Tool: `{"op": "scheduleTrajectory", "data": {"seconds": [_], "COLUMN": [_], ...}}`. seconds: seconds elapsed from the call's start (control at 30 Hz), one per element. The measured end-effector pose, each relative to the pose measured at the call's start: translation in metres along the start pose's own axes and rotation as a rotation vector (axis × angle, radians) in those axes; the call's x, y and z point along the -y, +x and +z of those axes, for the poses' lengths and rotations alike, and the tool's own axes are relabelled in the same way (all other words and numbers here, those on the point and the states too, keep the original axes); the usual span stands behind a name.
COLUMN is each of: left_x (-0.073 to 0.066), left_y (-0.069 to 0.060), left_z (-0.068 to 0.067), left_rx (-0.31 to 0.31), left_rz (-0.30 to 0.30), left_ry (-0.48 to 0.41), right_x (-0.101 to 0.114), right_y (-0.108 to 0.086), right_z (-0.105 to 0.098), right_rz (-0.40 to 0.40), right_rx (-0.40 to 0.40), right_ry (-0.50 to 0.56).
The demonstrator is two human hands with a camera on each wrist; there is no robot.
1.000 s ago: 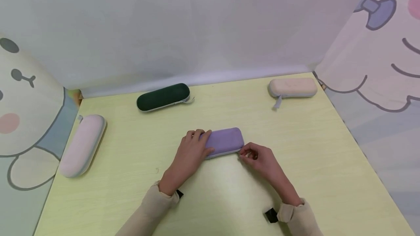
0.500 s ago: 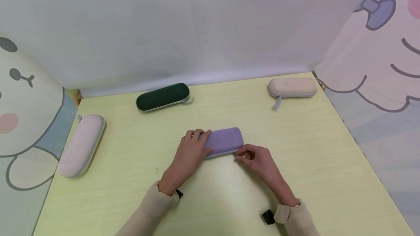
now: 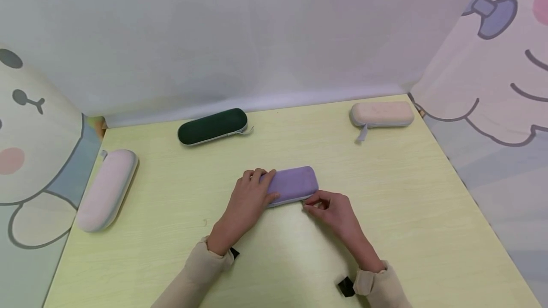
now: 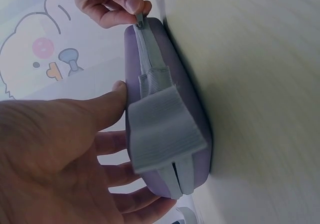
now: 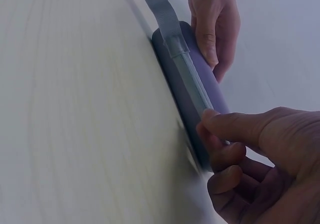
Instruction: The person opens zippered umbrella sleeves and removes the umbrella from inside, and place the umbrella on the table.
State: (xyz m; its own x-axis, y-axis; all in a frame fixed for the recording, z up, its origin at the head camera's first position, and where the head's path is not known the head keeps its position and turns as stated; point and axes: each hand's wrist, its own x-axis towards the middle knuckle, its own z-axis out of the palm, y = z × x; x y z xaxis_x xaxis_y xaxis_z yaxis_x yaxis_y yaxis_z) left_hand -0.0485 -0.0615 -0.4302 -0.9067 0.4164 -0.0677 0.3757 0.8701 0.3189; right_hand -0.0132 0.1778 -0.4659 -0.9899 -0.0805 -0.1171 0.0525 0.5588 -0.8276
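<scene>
A purple zip case (image 3: 295, 184) lies on the table in front of the person. The left hand (image 3: 249, 197) grips its left end, thumb on the near edge and fingers over the top. At the near right edge, the right hand (image 3: 336, 210) pinches the small zipper pull (image 4: 140, 19) between thumb and index finger. In the left wrist view a grey fabric loop (image 4: 165, 129) stands out from the zip side, near the left thumb. The same grey strap (image 5: 162, 13) shows at the far end in the right wrist view.
A dark green case (image 3: 212, 127) lies at the back left, a pale peach case (image 3: 382, 114) at the back right, and a pale pink case (image 3: 108, 190) at the left edge. A white curtain (image 3: 248, 37) hangs behind the table (image 3: 171, 260).
The right hand has moved a little to the left along the near edge of the purple case, still pinching. The left hand and the case have stayed in place.
</scene>
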Motion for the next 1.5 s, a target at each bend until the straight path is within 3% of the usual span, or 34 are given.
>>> {"op": "scheduleTrajectory", "data": {"seconds": [0.3,0.93,1.5], "left_x": [0.001,-0.001,0.000], "left_y": [-0.001,-0.001,-0.001], "left_z": [0.002,0.001,0.002], "left_rx": [-0.006,-0.013,-0.019], "left_rz": [0.002,0.003,0.003], "left_ry": [-0.008,0.010,0.013], "right_x": [0.006,0.025,0.036], "right_y": [-0.003,-0.012,-0.013], "right_z": [0.009,0.023,0.039], "right_rz": [0.001,-0.114,-0.164], "right_rx": [-0.021,-0.144,-0.137], "right_ry": [-0.005,-0.238,-0.278]}}
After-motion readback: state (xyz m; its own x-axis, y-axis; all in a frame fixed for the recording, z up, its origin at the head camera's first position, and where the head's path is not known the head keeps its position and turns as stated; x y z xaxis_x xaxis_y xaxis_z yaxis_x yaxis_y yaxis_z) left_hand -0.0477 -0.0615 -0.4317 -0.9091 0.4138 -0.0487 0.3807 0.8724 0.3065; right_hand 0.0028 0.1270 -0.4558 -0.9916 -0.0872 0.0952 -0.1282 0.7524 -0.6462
